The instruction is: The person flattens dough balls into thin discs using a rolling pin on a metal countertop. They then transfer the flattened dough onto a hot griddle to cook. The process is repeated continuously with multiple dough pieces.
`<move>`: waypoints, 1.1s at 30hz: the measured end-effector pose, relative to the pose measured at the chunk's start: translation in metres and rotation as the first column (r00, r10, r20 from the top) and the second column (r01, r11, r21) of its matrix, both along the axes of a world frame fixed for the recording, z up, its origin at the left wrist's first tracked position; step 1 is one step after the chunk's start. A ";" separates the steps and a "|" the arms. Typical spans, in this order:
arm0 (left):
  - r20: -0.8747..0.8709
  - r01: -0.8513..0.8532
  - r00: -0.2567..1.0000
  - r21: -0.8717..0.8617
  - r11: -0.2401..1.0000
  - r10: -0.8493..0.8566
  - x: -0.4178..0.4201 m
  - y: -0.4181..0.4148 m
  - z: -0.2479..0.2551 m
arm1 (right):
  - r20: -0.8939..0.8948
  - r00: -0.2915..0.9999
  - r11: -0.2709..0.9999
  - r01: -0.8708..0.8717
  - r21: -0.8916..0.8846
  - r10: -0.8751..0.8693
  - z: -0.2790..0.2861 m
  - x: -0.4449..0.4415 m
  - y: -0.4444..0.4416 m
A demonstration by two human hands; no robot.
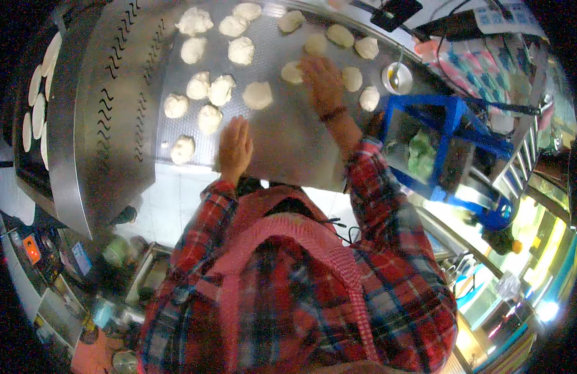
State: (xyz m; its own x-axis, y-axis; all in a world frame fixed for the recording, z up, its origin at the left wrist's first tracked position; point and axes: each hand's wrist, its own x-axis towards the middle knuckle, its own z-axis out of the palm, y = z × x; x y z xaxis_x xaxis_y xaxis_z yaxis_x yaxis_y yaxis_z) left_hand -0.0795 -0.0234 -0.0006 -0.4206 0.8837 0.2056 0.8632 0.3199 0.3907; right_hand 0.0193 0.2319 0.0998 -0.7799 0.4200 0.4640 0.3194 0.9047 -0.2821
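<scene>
Pale dough pieces lie spread over a metal worktop [288, 145]. My right hand [323, 84], blurred and palm down, reaches over the worktop between a flattened dough round [292, 73] and another dough round [352, 78]. Its fingertips are at the near edge of a blurred dough piece [315, 44]; whether they touch it I cannot tell. My left hand [236, 147] rests flat near the front edge and holds nothing. Beyond its fingers lies a smooth dough disc [258, 95], with a lumpier dough ball [210, 119] to the left.
A white bowl [397, 78] with yellow liquid and a spoon stands at the worktop's right. Beside it is a blue metal frame [449, 119]. On the left, a slotted steel appliance [113, 103] borders the worktop, with several flat dough rounds [38, 117] on its far side.
</scene>
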 end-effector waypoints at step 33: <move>0.032 -0.019 0.999 -0.259 0.966 0.028 -0.003 0.002 0.007 | 0.464 0.612 0.727 0.677 0.111 -0.641 -0.071 0.031 0.163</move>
